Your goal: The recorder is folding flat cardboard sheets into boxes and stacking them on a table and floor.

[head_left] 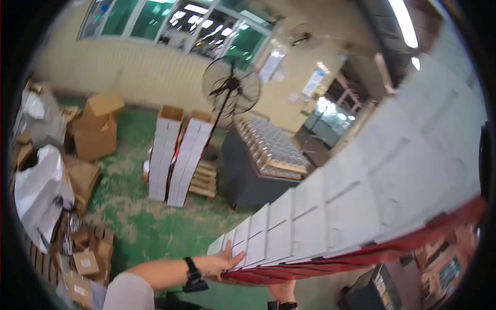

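A long stack of white boxes point(310, 217) with red sides runs from the lower middle to the upper right, very large near the right rim. My left hand point(225, 261) holds its smaller end, thumb and fingers stretched against the white faces. Beneath the red side, my right hand point(283, 290) reaches up to the same stack; the boxes hide its fingers. I cannot tell whether the lower end rests on anything. Farther off, two upright stacks of white boxes point(165, 155) stand side by side, brown inside at the top.
A standing fan point(232, 82) rises behind the upright stacks, by a wooden pallet point(204, 181). Clear containers point(276, 147) in rows top a dark grey bin point(248, 178). At left lie cardboard boxes point(95, 134) and a white sack point(39, 191). A black bin point(373, 292) sits lower right.
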A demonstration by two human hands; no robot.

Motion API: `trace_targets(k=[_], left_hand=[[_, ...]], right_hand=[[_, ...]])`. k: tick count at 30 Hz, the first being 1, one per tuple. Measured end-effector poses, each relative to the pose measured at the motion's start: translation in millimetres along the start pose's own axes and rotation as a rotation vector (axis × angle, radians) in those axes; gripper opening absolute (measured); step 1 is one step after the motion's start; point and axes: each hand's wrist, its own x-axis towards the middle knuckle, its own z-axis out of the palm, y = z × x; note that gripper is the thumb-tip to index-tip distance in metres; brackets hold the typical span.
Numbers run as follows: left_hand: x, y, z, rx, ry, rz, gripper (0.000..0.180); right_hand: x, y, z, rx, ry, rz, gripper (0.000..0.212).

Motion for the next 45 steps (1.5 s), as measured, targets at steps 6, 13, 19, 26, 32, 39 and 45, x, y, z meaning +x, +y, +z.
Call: trace_targets(k=[6, 13, 19, 26, 32, 39, 45], left_hand=[[129.7, 87.3, -96.4, 0.005, 0.007, -0.039, 0.12], [275.9, 121.8, -214.9, 0.031, 0.149, 0.034, 0.133], [403.2, 126.6, -337.4, 0.01, 0.359, 0.138, 0.127], [529.2, 68.5, -487.3, -0.161, 0.619, 0.098, 0.09], [639.3, -42.0, -610.3, -0.332, 0.902, 0.186, 0.071], [685.8, -116.7, -679.5, -0.35, 1.186, 0.272, 0.055], [707.2, -46.6, -603.9, -0.965, 1.618, 0.447, 0.064]], right_hand=[[200.8, -11.1, -20.0, -0.089, -0.001, 0.255, 0.077], [426.7, 11.7, -52.1, -0.147, -0.176, 0.446, 0.086], [617.3, 58.0, -51.4, -0.314, -0.299, 0.688, 0.085], [817.4, 239.1, -62.2, -0.394, -0.408, 0.869, 0.083], [924.2, 428.1, -83.5, -0.422, -0.514, 0.98, 0.082], [960.3, 531.4, -99.5, -0.463, -0.571, 1.04, 0.08], [969.2, 455.1, -101.5, -0.543, -0.522, 0.994, 0.079]])
